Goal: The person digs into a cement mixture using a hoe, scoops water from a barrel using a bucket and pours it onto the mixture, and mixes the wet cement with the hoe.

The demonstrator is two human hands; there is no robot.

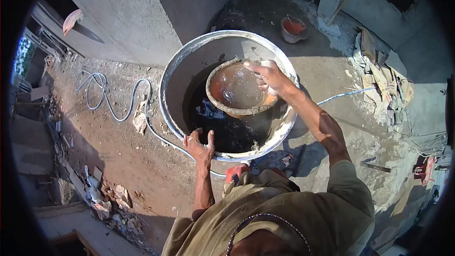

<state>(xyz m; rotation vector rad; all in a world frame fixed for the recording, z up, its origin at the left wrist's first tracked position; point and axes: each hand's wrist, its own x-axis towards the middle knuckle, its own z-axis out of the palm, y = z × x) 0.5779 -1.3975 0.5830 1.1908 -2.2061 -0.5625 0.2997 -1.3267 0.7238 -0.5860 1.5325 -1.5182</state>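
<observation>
Before me stands a large round drum (166, 74) with a pale, crusted rim and dark water low inside. My right hand (267, 78) is closed on the thin wire handle of a mortar-caked bucket (233, 110), which holds cloudy water and is over the drum's opening. The bucket's inside looks orange-red. My left hand (200, 145) rests on the drum's near left rim, its thumb and fingers spread over the edge.
A blue hose (132, 101) loops over the dirt floor at left and passes by the drum. Another bucket (293, 29) stands behind at right. Crumpled sacks (378, 74) lie by the right wall, and rubble (117, 202) lies at lower left. A concrete column (124, 17) rises behind.
</observation>
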